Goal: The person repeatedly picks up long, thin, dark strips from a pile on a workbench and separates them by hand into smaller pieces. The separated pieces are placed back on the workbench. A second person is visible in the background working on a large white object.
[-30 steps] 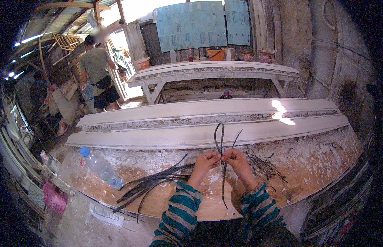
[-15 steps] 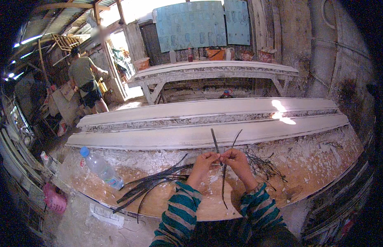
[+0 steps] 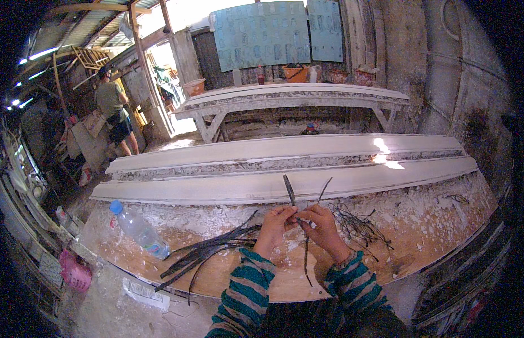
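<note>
Both my hands meet over the near part of the work table, fingertips pinched close together. Between thumb and fingers my left hand (image 3: 275, 228) grips a narrow black strip (image 3: 289, 190), whose free end points up and away. My right hand (image 3: 322, 227) is closed at the strip's lower end, touching the left fingertips. A thinner black strip (image 3: 306, 259) runs beneath the right hand, showing on both sides of it; whether it is held I cannot tell. Left of my hands lies a bundle of longer black strips (image 3: 203, 250). Right of them is a tangle of thin black strands (image 3: 357, 225).
A clear bottle with a blue cap (image 3: 135, 228) lies at the table's left. Long white moulded lengths (image 3: 262, 188) stretch across the table (image 3: 436, 225) beyond my hands. Farther back stands a white-crusted bench (image 3: 273, 102). A person (image 3: 112, 110) stands at the far left.
My right hand has turned and shifted slightly, its fingers now across the strip's lower end. The strip's upper end tips a little left. The far person has turned and drawn in an arm.
</note>
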The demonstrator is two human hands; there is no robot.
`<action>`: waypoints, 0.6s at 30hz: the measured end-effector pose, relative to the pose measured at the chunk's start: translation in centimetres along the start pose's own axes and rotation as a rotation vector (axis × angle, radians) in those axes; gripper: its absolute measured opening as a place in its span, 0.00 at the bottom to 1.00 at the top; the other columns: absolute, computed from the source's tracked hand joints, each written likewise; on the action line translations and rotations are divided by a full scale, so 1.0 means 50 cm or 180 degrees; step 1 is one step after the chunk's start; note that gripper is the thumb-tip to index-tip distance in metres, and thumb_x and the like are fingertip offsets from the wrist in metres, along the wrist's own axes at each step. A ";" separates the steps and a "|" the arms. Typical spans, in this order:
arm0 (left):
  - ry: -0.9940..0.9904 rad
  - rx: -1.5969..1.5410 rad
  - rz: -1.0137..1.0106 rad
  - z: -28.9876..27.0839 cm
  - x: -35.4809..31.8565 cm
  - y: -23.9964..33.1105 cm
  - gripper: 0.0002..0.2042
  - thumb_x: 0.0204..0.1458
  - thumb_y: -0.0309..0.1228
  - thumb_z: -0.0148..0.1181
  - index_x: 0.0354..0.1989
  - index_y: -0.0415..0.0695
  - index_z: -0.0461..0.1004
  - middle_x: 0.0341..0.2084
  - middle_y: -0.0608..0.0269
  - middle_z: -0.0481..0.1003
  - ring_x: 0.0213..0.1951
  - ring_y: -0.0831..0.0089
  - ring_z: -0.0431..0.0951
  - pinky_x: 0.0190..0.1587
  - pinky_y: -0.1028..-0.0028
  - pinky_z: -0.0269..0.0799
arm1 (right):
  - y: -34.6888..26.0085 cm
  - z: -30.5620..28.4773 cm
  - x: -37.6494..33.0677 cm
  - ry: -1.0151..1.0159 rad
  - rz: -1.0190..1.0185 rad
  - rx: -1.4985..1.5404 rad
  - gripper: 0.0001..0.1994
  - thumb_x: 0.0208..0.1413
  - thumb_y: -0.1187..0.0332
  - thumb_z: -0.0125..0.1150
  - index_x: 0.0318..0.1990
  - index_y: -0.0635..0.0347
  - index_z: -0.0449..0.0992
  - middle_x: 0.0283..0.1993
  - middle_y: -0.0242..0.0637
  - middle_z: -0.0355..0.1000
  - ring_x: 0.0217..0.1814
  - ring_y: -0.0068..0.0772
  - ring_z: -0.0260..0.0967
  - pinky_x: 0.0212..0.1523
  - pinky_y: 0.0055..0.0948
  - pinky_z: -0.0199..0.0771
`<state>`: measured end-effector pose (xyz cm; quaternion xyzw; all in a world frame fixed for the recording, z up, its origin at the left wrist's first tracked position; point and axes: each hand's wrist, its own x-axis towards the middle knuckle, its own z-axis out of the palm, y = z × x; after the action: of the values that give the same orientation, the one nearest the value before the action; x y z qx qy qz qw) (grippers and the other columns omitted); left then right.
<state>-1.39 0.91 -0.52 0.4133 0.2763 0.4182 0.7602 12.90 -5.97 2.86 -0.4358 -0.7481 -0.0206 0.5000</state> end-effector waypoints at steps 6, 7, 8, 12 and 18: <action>0.0006 0.0186 0.0041 0.007 -0.006 0.005 0.06 0.50 0.32 0.55 0.31 0.43 0.72 0.26 0.66 0.73 0.29 0.77 0.72 0.31 0.77 0.70 | -0.001 0.001 -0.001 0.0293 -0.0021 0.0034 0.08 0.39 0.74 0.63 0.30 0.57 0.75 0.27 0.39 0.70 0.28 0.41 0.69 0.27 0.34 0.69; 0.0047 0.0242 0.0025 0.009 -0.009 0.006 0.06 0.50 0.32 0.54 0.31 0.43 0.72 0.26 0.66 0.73 0.29 0.77 0.72 0.31 0.77 0.70 | 0.000 0.002 -0.003 0.0287 0.0013 0.0025 0.08 0.39 0.74 0.63 0.30 0.58 0.75 0.28 0.39 0.71 0.29 0.41 0.69 0.28 0.33 0.69; 0.0052 0.0295 0.0049 0.011 -0.011 0.006 0.06 0.50 0.32 0.54 0.31 0.43 0.72 0.26 0.66 0.73 0.29 0.77 0.72 0.31 0.77 0.70 | 0.002 0.002 -0.005 0.0280 0.0047 0.0016 0.08 0.38 0.73 0.64 0.30 0.58 0.75 0.28 0.39 0.71 0.29 0.41 0.69 0.28 0.33 0.69; 0.0031 0.0081 0.0068 0.021 -0.011 0.003 0.07 0.49 0.33 0.56 0.30 0.42 0.74 0.24 0.68 0.74 0.26 0.79 0.73 0.30 0.79 0.71 | 0.010 0.015 -0.018 0.0267 0.0422 0.0435 0.07 0.40 0.74 0.63 0.30 0.59 0.74 0.28 0.38 0.71 0.29 0.35 0.69 0.29 0.30 0.69; 0.0068 0.0305 0.0065 0.026 -0.012 0.003 0.06 0.49 0.32 0.56 0.30 0.43 0.74 0.22 0.70 0.72 0.25 0.81 0.71 0.30 0.79 0.71 | 0.036 0.043 -0.037 0.0731 0.1959 0.1822 0.01 0.47 0.75 0.58 0.28 0.60 0.72 0.29 0.28 0.68 0.32 0.20 0.64 0.34 0.21 0.65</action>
<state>-0.77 -0.06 0.29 0.4475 0.2998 0.4166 0.7323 12.77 -5.03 -0.38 -0.4772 -0.4984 0.2893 0.6635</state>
